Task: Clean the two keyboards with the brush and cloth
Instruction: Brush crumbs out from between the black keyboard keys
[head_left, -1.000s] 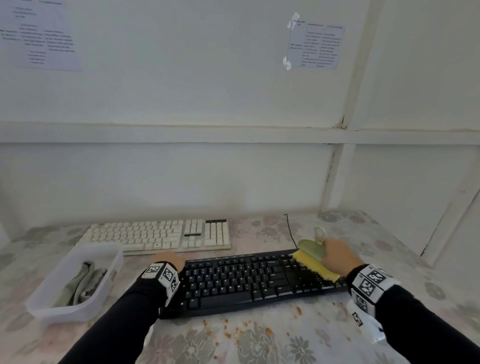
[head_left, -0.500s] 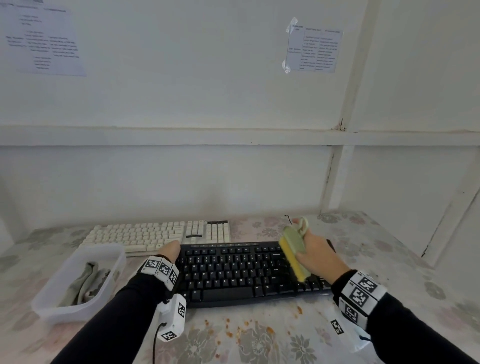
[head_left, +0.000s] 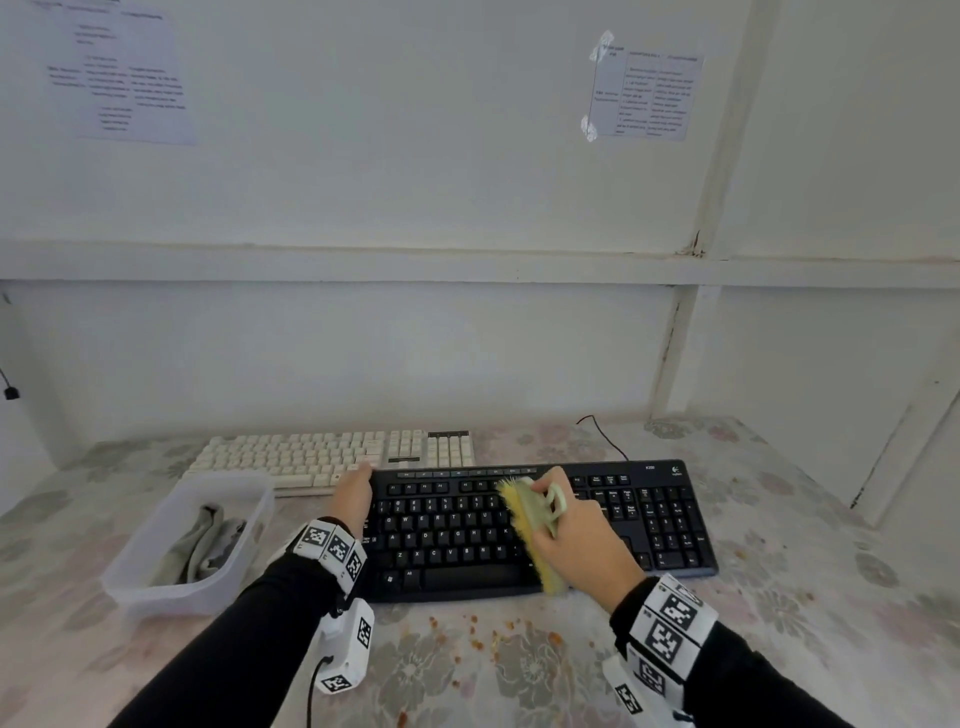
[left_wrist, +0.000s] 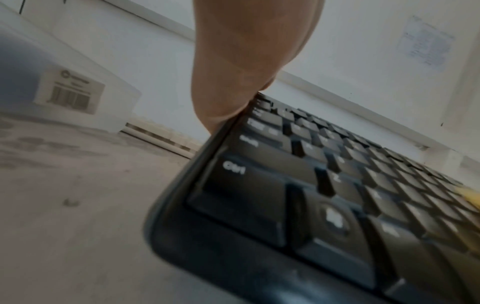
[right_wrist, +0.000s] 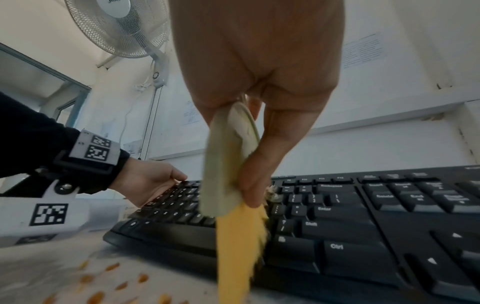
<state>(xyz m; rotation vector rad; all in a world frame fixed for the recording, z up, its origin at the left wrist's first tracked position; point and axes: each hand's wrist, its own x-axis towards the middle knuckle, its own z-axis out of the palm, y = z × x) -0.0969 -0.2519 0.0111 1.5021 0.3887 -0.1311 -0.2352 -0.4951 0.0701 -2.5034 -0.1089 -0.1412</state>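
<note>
Gripping the brush (head_left: 532, 525) by its pale green back, the right hand (head_left: 576, 540) is sitting over the middle of the black keyboard (head_left: 670, 525), its fingers curled round the handle and the yellow bristles running from the number row down past the near edge beside the space bar. Half a second ago the brush was further right, over the keys just left of the number pad, and a second ago it was lying slantwise across the number pad itself; it is travelling leftward across the keys. The left hand (head_left: 353, 496) is still bracing the keyboard's far left corner, thumb and fingers resting on the edge; from the left wrist view (left_wrist: 241, 61) how far its fingers are bent is hard to judge, though they seem fairly straight. The keyboard is now lying squarer to the table (head_left: 779, 623) edge than a second ago, when it was angled. Orange crumbs (head_left: 493, 631) are lying scattered on the flowered tablecloth just in front of the keyboard. The white keyboard (head_left: 332, 457) is sitting behind, touching or nearly touching the black one's rear left edge. The grey cloth (head_left: 200, 545) is staying crumpled in the clear plastic tub (head_left: 156, 587) at the left.
</note>
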